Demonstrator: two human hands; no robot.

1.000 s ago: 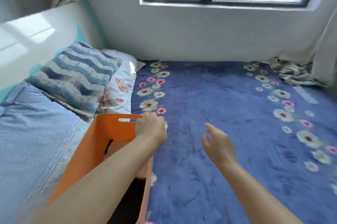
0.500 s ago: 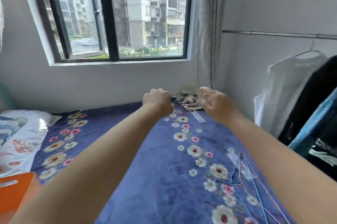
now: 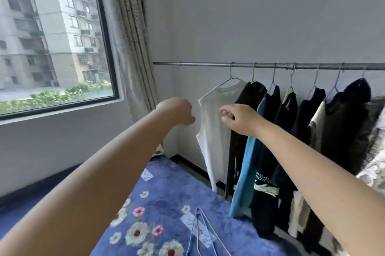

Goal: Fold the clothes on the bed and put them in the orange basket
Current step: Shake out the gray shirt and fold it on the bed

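Bed cover [image 3: 166,203]: plush matt cloth, floral print. Rail [image 3: 270,65]: dull grey metal. Hangers [image 3: 200,232] on bed: thin smooth wire. White shirt [image 3: 212,130]: soft matt cloth. Curtain [image 3: 129,37]: thin woven cloth.

One head-worn camera (the only view) looks forward over the corner of the bed [image 3: 166,210], facing the clothes rail [image 3: 270,65] and hanging clothes [image 3: 212,130], window [image 3: 52,37] at left.

A home bedroom: floral blue bedspread [image 3: 166,203]; hung clothes on a wall rail [image 3: 270,65]; curtained window [image 3: 54,37].
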